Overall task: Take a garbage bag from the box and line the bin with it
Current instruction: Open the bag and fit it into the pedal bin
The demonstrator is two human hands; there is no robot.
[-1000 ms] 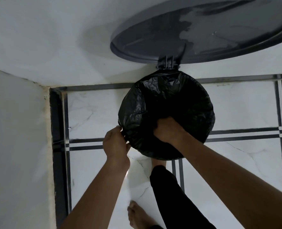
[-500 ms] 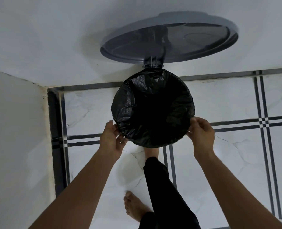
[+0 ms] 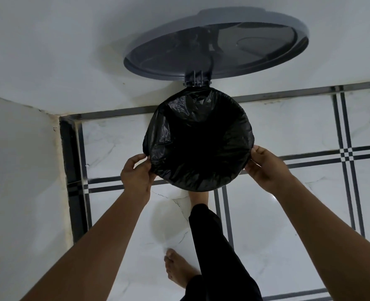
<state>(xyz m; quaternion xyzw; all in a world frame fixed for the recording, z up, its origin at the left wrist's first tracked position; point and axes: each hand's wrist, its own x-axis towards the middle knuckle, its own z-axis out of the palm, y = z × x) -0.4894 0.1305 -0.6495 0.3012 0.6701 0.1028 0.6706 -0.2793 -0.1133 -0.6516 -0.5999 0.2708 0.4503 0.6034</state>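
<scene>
Fingers (image 3: 139, 159) of the left hand (image 3: 136, 174) curl over the lower-left edge of the black garbage bag (image 3: 198, 142), thumb and fingers closed on the plastic where it folds over the bin's mouth. Fingers (image 3: 258, 151) of the right hand (image 3: 266, 168) close on the bag's lower-right edge in the same way; the fingertips on both sides are partly hidden behind the plastic, so the exact pinch cannot be made out. Both forearms run down to the bottom edge of the view and are cut off there.

The bag is stretched across the whole round opening and drapes over the rim, so the bin itself is hidden: its wall and rim do not show. The bag's interior is uniformly dark and its depth cannot be judged. The grey lid (image 3: 216, 44) stands raised at the far side, joined by a small metal hinge (image 3: 196, 80) just above the bag, its underside facing the camera against the white wall (image 3: 60, 51).

Below the bag, one bare foot (image 3: 198, 197) in a dark trouser leg (image 3: 212, 246) disappears under the bin's near edge; what it rests on is hidden. The other foot (image 3: 179, 272) stands on the white tiled floor (image 3: 288, 213), near the room's left corner.
</scene>
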